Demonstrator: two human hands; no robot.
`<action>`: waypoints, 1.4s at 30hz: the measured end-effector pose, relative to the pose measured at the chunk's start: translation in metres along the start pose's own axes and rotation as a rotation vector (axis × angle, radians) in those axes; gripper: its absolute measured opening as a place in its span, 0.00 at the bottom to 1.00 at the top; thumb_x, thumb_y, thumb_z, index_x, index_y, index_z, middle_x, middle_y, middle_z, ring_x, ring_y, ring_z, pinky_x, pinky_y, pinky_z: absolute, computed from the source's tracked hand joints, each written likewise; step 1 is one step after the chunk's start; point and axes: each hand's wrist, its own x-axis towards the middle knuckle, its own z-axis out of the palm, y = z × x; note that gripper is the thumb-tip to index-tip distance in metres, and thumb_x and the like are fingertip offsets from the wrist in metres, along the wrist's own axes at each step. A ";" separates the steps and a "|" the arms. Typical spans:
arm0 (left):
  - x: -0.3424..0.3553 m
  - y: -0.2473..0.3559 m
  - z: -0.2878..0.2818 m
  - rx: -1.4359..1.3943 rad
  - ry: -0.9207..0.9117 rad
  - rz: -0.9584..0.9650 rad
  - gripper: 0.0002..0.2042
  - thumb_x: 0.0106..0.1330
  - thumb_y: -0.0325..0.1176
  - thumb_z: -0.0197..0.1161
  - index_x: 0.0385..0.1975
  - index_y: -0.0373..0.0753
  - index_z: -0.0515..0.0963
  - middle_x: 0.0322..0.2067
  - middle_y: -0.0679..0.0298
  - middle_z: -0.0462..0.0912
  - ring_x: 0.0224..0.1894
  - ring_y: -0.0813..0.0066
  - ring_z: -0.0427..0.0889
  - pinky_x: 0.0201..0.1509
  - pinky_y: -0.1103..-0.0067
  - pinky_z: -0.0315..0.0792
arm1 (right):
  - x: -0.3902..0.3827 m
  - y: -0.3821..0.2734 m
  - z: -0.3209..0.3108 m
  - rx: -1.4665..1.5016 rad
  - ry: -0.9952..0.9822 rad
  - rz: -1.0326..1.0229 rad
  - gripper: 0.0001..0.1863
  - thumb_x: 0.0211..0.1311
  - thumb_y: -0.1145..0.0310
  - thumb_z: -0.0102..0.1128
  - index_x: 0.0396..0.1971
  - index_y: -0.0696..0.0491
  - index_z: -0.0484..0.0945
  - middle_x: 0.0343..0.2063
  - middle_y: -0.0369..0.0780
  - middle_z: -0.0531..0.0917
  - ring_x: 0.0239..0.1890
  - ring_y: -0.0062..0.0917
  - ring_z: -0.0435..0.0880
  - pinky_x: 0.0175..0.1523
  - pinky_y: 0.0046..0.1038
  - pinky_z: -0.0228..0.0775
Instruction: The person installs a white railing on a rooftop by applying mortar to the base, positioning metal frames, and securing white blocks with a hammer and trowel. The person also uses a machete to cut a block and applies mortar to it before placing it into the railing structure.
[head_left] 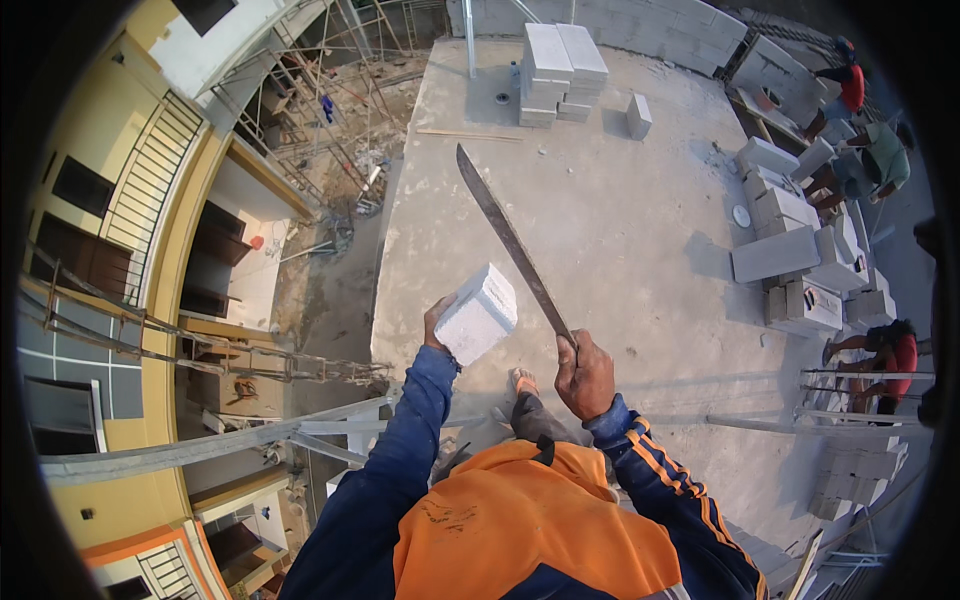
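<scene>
My left hand (437, 322) grips a short white lightweight concrete block (478, 316) from its left side, holding it up in front of me; its fingers are partly hidden by the block. In my right hand (586, 377) is the handle of a machete (513, 244), the fingers wrapped round it. The long dark blade slants up and to the left, its tip well beyond the block. Blade and block are apart. Below them, my foot in a sandal (523, 381) shows on the concrete floor (620, 240).
White blocks (562, 65) stand stacked at the far end, with a single block (639, 117) beside them. More blocks (790, 230) are piled at the right, near several other people. Along the left the slab's edge (385, 250) drops to lower ground with scaffolding (310, 85).
</scene>
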 end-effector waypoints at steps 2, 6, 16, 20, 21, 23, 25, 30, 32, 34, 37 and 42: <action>-0.001 0.000 0.005 0.028 -0.090 0.011 0.24 0.70 0.46 0.47 0.54 0.33 0.75 0.44 0.53 0.84 0.44 0.57 0.85 0.50 0.64 0.80 | -0.001 0.003 -0.001 0.191 0.212 -0.044 0.07 0.66 0.71 0.56 0.34 0.58 0.69 0.17 0.50 0.75 0.20 0.49 0.77 0.25 0.42 0.68; 0.000 0.000 0.013 0.043 -0.053 0.014 0.24 0.69 0.45 0.49 0.55 0.32 0.73 0.44 0.51 0.84 0.43 0.58 0.85 0.49 0.67 0.80 | 0.009 0.011 0.007 -0.086 -0.012 0.017 0.08 0.64 0.72 0.57 0.33 0.58 0.68 0.18 0.50 0.76 0.21 0.50 0.78 0.25 0.43 0.68; -0.005 0.000 0.018 0.050 -0.136 0.066 0.22 0.67 0.44 0.53 0.53 0.33 0.75 0.44 0.52 0.83 0.43 0.56 0.85 0.49 0.66 0.79 | 0.009 0.001 0.000 0.151 0.247 -0.226 0.09 0.60 0.75 0.59 0.38 0.59 0.71 0.22 0.47 0.77 0.21 0.48 0.78 0.27 0.38 0.71; -0.014 -0.001 0.029 0.033 -0.034 0.055 0.20 0.67 0.42 0.55 0.51 0.33 0.76 0.42 0.53 0.84 0.41 0.58 0.85 0.46 0.67 0.80 | 0.011 0.002 0.001 -0.153 -0.123 0.058 0.08 0.62 0.72 0.59 0.33 0.58 0.69 0.18 0.50 0.77 0.23 0.51 0.78 0.27 0.45 0.71; -0.014 0.001 0.030 0.077 0.018 0.117 0.21 0.67 0.42 0.55 0.52 0.32 0.75 0.43 0.53 0.83 0.41 0.58 0.85 0.47 0.67 0.80 | 0.010 0.001 0.002 -0.140 -0.088 0.102 0.08 0.63 0.72 0.58 0.32 0.57 0.68 0.17 0.51 0.76 0.23 0.51 0.78 0.27 0.46 0.70; -0.018 0.001 0.030 0.147 0.109 0.133 0.22 0.66 0.43 0.54 0.52 0.31 0.74 0.44 0.51 0.82 0.42 0.57 0.84 0.49 0.65 0.78 | 0.008 -0.001 0.001 0.023 0.055 0.011 0.08 0.63 0.72 0.58 0.32 0.57 0.68 0.19 0.51 0.78 0.22 0.52 0.78 0.27 0.45 0.70; -0.020 0.000 0.027 -0.004 0.005 0.034 0.22 0.66 0.43 0.55 0.51 0.31 0.75 0.43 0.51 0.82 0.42 0.57 0.84 0.48 0.67 0.78 | 0.007 -0.003 0.000 0.226 0.246 -0.075 0.08 0.63 0.72 0.58 0.31 0.57 0.67 0.20 0.51 0.78 0.21 0.52 0.78 0.26 0.45 0.69; -0.024 -0.003 0.028 -0.025 -0.033 0.044 0.21 0.68 0.41 0.54 0.52 0.31 0.75 0.43 0.52 0.84 0.43 0.58 0.84 0.49 0.67 0.78 | 0.019 -0.005 0.000 -0.195 -0.165 0.178 0.09 0.65 0.69 0.57 0.31 0.57 0.68 0.21 0.53 0.78 0.22 0.53 0.78 0.25 0.44 0.69; -0.026 -0.005 0.031 0.126 -0.019 0.172 0.21 0.67 0.43 0.55 0.51 0.32 0.76 0.42 0.52 0.84 0.42 0.59 0.85 0.49 0.67 0.79 | 0.018 -0.006 -0.001 -0.125 -0.074 0.034 0.09 0.65 0.69 0.57 0.31 0.57 0.68 0.21 0.53 0.78 0.23 0.52 0.78 0.26 0.44 0.70; -0.028 -0.005 0.035 0.009 0.001 0.100 0.21 0.67 0.43 0.55 0.51 0.32 0.75 0.43 0.52 0.83 0.42 0.58 0.84 0.48 0.67 0.79 | 0.016 -0.007 -0.003 0.007 0.067 0.015 0.09 0.65 0.69 0.57 0.31 0.57 0.68 0.20 0.53 0.77 0.23 0.52 0.79 0.26 0.44 0.70; -0.034 -0.006 0.035 -0.043 -0.002 0.075 0.21 0.67 0.42 0.55 0.51 0.32 0.74 0.43 0.52 0.83 0.42 0.58 0.84 0.48 0.68 0.79 | 0.012 -0.005 -0.002 0.129 0.219 -0.057 0.09 0.65 0.69 0.57 0.31 0.57 0.68 0.20 0.53 0.77 0.23 0.52 0.79 0.27 0.44 0.71; -0.041 -0.005 0.033 0.010 -0.025 0.084 0.21 0.68 0.42 0.53 0.51 0.31 0.75 0.42 0.53 0.84 0.42 0.60 0.85 0.49 0.69 0.79 | 0.017 -0.002 0.002 -0.152 -0.127 0.047 0.09 0.65 0.69 0.57 0.32 0.58 0.69 0.20 0.53 0.78 0.24 0.52 0.80 0.28 0.46 0.71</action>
